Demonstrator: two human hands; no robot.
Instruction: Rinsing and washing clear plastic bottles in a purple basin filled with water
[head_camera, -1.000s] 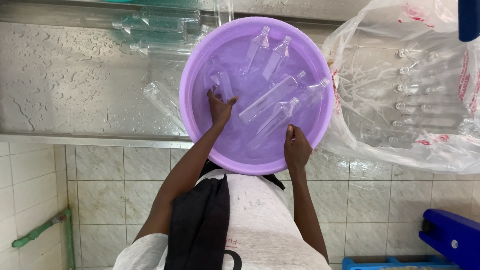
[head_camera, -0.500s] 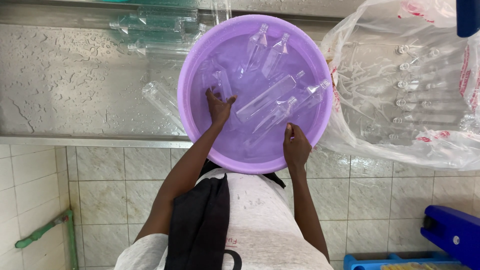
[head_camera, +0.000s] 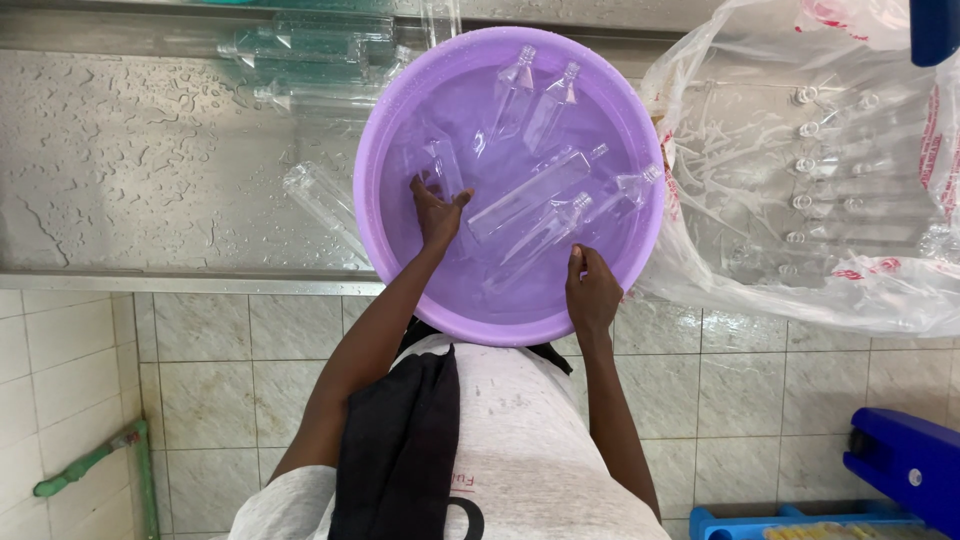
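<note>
- The purple basin (head_camera: 390, 120) sits at the front edge of the wet steel counter (head_camera: 130, 160), its near rim overhanging that edge, with clear plastic bottles (head_camera: 525, 195) lying in the water inside.
- The left hand (head_camera: 438, 215) is inside the basin near its left wall, fingers spread and open, touching a small clear bottle (head_camera: 440, 165) without clasping it.
- The right hand (head_camera: 592, 290) is at the basin's near-right rim, fingers curled; whether it grips the rim, I cannot tell.
- More clear bottles (head_camera: 320, 45) lie along the counter's back edge, left of the basin.
- A clear plastic bag (head_camera: 830, 170) of bottles fills the counter's right end, touching the basin.
</note>
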